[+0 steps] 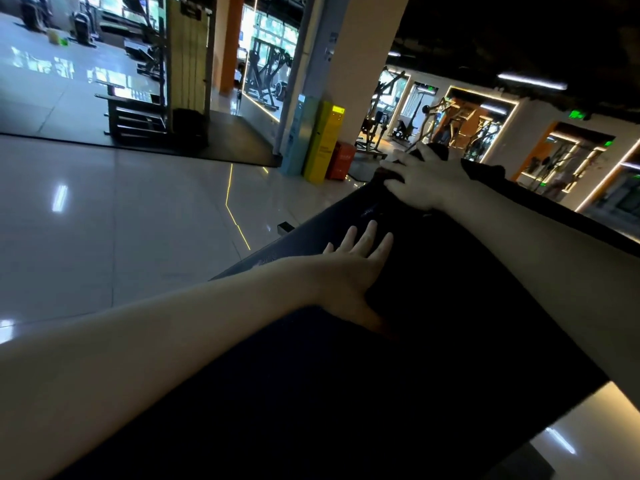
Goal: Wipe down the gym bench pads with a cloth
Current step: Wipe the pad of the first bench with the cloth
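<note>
A long black bench pad [433, 323] runs from the near bottom edge of the view up and away to the right, over a pale glossy tiled floor [104, 220]. The left hand [353, 271] lies flat on the pad close to its left edge, about midway along, its grip wide, with fingers straight and spread and pointing toward the far end. The right hand [422, 178] rests at the far end of the pad, palm down, fingers reaching over toward the left edge and thumb raised; something dark lies under it, but the cloth cannot be told apart from the dark pad, so I cannot tell whether this grip holds anything. Both forearms are bare. Beyond the far end stand a yellow cabinet [325, 143] and a red box [341, 161] at the foot of a pale pillar [360, 64], with weight machines [138, 98] farther off on the left
</note>
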Demonstrator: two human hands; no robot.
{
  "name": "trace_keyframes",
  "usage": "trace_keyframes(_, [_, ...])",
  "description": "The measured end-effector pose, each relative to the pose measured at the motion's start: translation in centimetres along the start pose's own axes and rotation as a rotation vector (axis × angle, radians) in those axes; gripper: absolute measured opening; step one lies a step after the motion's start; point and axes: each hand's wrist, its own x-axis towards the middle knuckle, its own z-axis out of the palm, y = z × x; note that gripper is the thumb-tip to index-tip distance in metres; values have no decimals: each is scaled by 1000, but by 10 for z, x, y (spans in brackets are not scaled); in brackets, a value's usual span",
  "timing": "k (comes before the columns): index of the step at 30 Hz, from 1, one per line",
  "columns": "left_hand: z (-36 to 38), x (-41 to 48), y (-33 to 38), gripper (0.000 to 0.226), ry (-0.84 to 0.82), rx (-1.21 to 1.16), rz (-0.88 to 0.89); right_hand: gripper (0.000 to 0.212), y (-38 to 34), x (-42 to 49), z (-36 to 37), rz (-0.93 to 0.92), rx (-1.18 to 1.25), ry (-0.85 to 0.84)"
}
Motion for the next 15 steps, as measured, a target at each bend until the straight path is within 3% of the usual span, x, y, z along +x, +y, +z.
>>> trace_keyframes(7, [13, -20, 6, 127, -48, 21, -38, 52, -52, -21, 10, -244, 30, -30])
trace_keyframes(15, [14, -29, 7, 129, -91, -7, -64, 51, -57, -27, 10, -290, 23, -46])
